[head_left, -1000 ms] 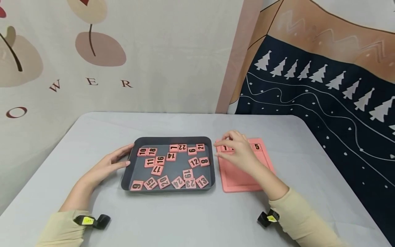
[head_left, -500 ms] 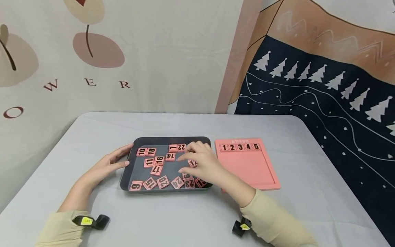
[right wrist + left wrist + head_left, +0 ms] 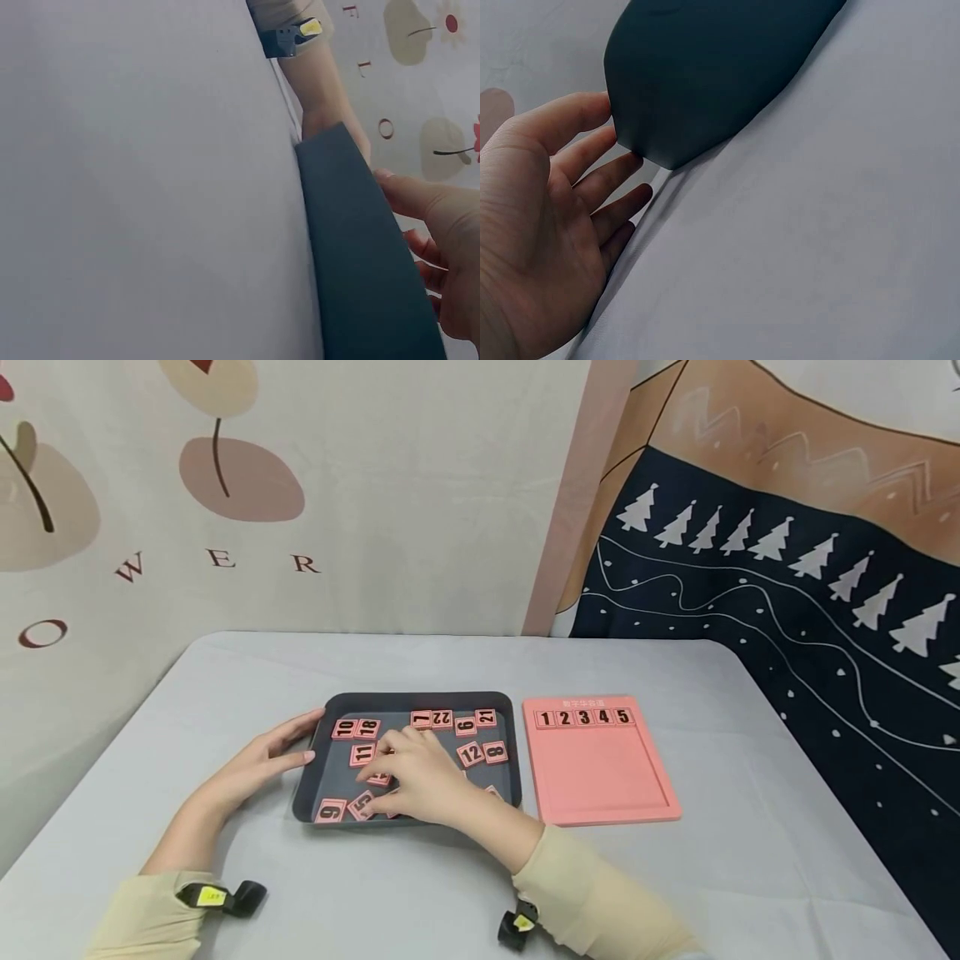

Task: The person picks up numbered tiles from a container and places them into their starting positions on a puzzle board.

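Note:
My left hand [image 3: 251, 767] touches the left wall of a dark grey tray [image 3: 420, 702], fingers fairly straight. In the left wrist view, thumb and fingers of this hand [image 3: 551, 202] meet the tray's corner [image 3: 705, 71]. Over the tray's front middle is my right hand [image 3: 420, 777], thumb and forefinger apart above the pink number tiles. Its thumb tip is close to the 15 tile [image 3: 361, 805], and its palm hides several other tiles. The right wrist view shows the hand [image 3: 446, 240] behind the tray's side wall [image 3: 360, 247], its fingertips partly hidden.
To the right of the tray lies a pink number board [image 3: 600, 768], tiles 1 to 5 [image 3: 584, 717] along its top row. Other tiles, such as the 12 tile [image 3: 470, 754], lie loose in the tray. A white cloth covers the table [image 3: 712, 860]; printed curtains hang behind.
My right hand has left the board's top row and moved left across the tray to its front middle. The 1 to 5 row is uncovered now. My left hand has stayed at the tray.

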`<state>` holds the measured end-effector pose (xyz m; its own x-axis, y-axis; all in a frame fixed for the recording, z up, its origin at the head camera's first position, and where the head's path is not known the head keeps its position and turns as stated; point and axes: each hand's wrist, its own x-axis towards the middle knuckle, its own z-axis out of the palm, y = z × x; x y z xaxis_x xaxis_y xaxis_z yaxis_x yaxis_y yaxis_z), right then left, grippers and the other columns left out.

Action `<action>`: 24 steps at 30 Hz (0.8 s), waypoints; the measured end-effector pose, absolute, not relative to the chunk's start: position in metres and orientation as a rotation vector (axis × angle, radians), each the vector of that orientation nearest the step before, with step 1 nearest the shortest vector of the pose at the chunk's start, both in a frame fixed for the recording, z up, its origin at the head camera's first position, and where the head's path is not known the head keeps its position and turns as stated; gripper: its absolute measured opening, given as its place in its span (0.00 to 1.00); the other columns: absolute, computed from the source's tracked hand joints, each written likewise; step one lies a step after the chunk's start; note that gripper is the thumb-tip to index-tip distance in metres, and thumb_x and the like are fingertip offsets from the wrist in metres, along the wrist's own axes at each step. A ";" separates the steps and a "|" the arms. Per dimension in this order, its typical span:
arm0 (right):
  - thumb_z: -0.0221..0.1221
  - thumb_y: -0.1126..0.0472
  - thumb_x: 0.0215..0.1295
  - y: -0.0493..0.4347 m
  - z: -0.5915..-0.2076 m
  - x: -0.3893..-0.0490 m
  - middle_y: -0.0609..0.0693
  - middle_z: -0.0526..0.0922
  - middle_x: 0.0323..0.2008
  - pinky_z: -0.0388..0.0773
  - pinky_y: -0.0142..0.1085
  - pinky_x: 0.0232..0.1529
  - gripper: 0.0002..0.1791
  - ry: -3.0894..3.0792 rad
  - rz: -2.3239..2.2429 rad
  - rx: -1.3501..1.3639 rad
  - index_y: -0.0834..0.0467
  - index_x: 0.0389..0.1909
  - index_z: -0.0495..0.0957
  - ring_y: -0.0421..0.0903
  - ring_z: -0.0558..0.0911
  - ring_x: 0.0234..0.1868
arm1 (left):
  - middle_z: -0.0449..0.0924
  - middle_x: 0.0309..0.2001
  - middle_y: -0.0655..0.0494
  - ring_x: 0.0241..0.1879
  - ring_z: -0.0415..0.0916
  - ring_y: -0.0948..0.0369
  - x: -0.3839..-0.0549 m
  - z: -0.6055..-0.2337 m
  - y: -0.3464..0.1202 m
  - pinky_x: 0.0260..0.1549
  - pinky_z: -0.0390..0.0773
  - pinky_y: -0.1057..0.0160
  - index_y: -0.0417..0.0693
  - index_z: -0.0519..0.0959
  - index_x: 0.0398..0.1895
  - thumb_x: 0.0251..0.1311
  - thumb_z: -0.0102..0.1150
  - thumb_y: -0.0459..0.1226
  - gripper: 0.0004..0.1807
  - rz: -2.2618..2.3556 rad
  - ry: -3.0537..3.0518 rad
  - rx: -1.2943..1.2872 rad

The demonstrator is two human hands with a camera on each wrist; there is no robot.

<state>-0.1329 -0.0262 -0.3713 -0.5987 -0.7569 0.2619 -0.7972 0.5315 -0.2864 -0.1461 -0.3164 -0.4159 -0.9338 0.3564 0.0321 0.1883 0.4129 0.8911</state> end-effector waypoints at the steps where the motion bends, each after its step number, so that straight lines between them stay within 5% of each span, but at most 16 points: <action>1: 0.69 0.41 0.50 -0.030 -0.373 -0.133 0.37 0.73 0.42 0.61 0.29 0.45 0.20 -2.671 0.565 1.349 0.40 0.44 0.85 0.35 0.65 0.41 | 0.56 0.71 0.39 0.61 0.55 0.78 -0.146 -0.416 -0.316 0.61 0.48 0.34 0.44 0.56 0.74 0.67 0.54 0.36 0.33 1.545 2.499 0.488; 24: 0.69 0.36 0.47 -0.078 -0.388 -0.134 0.34 0.73 0.38 0.59 0.27 0.37 0.17 -2.841 0.366 1.258 0.35 0.39 0.85 0.34 0.65 0.40 | 0.55 0.71 0.41 0.61 0.55 0.77 -0.146 -0.415 -0.317 0.61 0.50 0.34 0.47 0.56 0.74 0.67 0.54 0.36 0.33 1.532 2.498 0.499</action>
<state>-0.1340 -0.0782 -0.3884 -0.6767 -0.7287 0.1055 -0.7316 0.6493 -0.2076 -0.1461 -0.3169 -0.4153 -0.9297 0.3670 0.0304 0.1935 0.4166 0.8883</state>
